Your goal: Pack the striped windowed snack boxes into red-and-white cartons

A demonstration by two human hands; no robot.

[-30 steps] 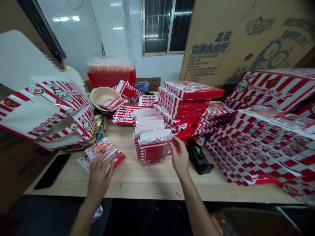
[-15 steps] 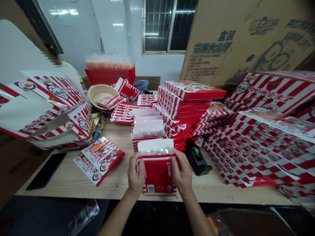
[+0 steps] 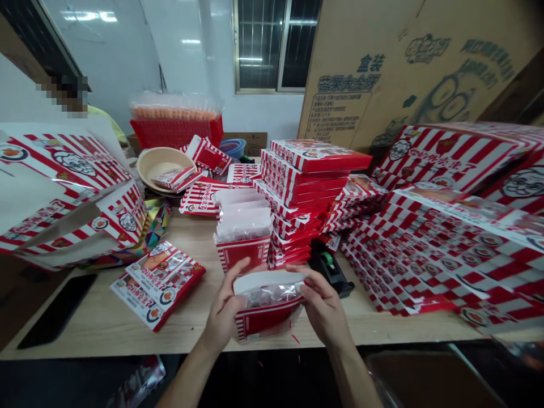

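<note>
Between both hands is a red and white striped cardboard box (image 3: 270, 320), its top end open towards me and its white flap standing up at the back. Clear plastic packaging shows inside the opening. My left hand (image 3: 227, 300) grips the box's left side, thumb at the front edge and fingers behind. On the right side my right hand (image 3: 321, 300) holds it the same way, fingers along the flap. Just beyond stands a row of similar open boxes (image 3: 242, 252) with white flaps raised. The contents' exact kind is hidden by the plastic.
Stacked closed boxes (image 3: 314, 158) rise behind, and a large pile (image 3: 446, 255) fills the right. A black tape dispenser (image 3: 335, 277) sits by my right hand. Flat boxes (image 3: 159, 283), a phone (image 3: 57, 309) and a beige bowl (image 3: 148, 164) are left. Someone's yellow sleeve (image 3: 106, 122) shows behind.
The box has tipped from showing its red face to showing its open top and the plastic inside. Both hands have shifted their hold along the upper edges. The view has turned slightly right.
</note>
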